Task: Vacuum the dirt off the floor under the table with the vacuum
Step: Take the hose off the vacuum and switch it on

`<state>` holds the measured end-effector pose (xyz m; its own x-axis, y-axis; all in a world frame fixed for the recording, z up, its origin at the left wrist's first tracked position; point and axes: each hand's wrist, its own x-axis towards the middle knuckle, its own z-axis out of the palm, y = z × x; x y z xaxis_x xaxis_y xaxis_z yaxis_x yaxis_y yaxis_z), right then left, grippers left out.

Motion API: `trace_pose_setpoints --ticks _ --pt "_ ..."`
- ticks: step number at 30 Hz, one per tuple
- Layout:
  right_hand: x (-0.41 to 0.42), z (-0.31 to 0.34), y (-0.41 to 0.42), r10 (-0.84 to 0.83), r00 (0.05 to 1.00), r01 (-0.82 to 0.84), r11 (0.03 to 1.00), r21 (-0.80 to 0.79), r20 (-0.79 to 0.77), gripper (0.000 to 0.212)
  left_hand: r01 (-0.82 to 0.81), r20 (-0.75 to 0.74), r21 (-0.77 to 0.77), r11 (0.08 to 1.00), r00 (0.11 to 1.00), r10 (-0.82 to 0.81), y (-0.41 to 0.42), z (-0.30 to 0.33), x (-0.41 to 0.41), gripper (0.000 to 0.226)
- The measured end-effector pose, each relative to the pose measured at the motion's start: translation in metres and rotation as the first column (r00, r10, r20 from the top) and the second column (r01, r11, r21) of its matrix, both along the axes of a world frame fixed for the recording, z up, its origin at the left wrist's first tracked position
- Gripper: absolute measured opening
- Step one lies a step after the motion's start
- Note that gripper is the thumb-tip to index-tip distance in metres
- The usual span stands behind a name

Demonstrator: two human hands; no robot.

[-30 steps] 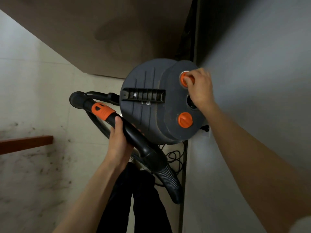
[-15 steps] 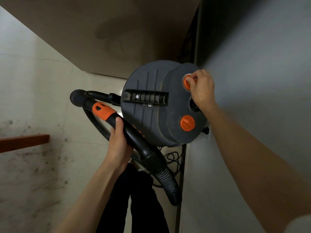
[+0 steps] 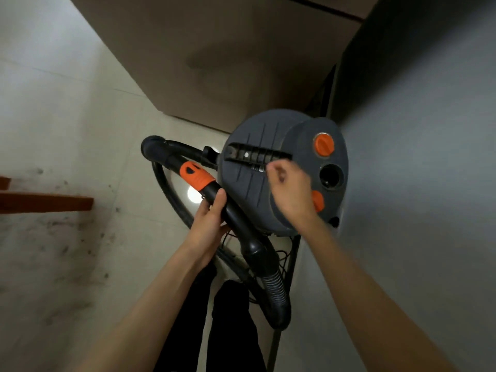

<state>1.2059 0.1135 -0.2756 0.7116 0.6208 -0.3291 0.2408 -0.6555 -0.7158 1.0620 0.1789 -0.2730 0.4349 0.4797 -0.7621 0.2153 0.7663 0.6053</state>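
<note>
While dark trouser legs (image 3: pixel 228 326) filled the bottom centre of the frame, the left hand (image 3: pixel 208 224) kept its grip clenched round the black plastic vacuum wand with an orange collar (image 3: pixel 214 194), just left of centre. The right hand (image 3: pixel 291 193), blurred, hovered with loosely curled fingers over the round dark-grey vacuum canister (image 3: pixel 255 170), grasping nothing, near its slotted carry handle (image 3: pixel 257 154). Two orange knobs (image 3: pixel 324 145) and an open black port (image 3: pixel 331 175) sat on the lid; what the canister held could not be seen. Setup seemed in hand; next, probably lifting the canister toward the dirt-speckled pale floor (image 3: pixel 67 237) at left, beside a red-brown wooden bar (image 3: pixel 45 201).
</note>
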Motion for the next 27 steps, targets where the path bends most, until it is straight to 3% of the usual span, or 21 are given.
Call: trace_pose_setpoints --ticks 2,5,8,13,16,21,27 --pt "-0.033 0.008 0.003 0.067 0.974 -0.078 0.996 -0.046 -0.217 0.022 -0.014 0.002 0.013 1.000 1.000 0.014 0.000 0.003 -0.011 0.028" --pt "-0.067 0.015 0.003 0.194 0.917 -0.259 0.954 -0.151 -0.348 0.036 -0.064 -0.019 0.047 0.997 0.998 0.065 -0.001 0.006 -0.032 0.030" --pt "-0.096 0.020 0.001 0.270 0.826 -0.386 0.911 -0.147 -0.495 0.046 -0.109 -0.073 0.084 0.990 0.991 0.115 -0.002 0.006 -0.064 0.032" --pt "-0.143 0.020 0.008 0.494 0.768 -0.591 0.792 -0.155 -0.407 0.040 -0.103 -0.077 0.087 0.991 0.991 0.110 -0.006 0.008 -0.135 0.038" --pt "-0.176 0.018 0.019 0.633 0.699 -0.711 0.664 -0.231 -0.333 0.040 -0.224 -0.067 0.044 0.974 0.972 0.226 -0.007 0.010 -0.177 0.037" --pt "-0.246 0.016 0.030 0.754 0.621 -0.779 0.562 -0.276 -0.217 0.045 -0.612 0.053 -0.147 0.777 0.779 0.624 0.006 0.013 -0.252 0.038" --pt "-0.323 0.028 0.027 0.844 0.505 -0.843 0.438 -0.313 -0.179 0.046 -0.767 0.053 -0.393 0.507 0.532 0.845 0.016 0.008 -0.339 0.050"
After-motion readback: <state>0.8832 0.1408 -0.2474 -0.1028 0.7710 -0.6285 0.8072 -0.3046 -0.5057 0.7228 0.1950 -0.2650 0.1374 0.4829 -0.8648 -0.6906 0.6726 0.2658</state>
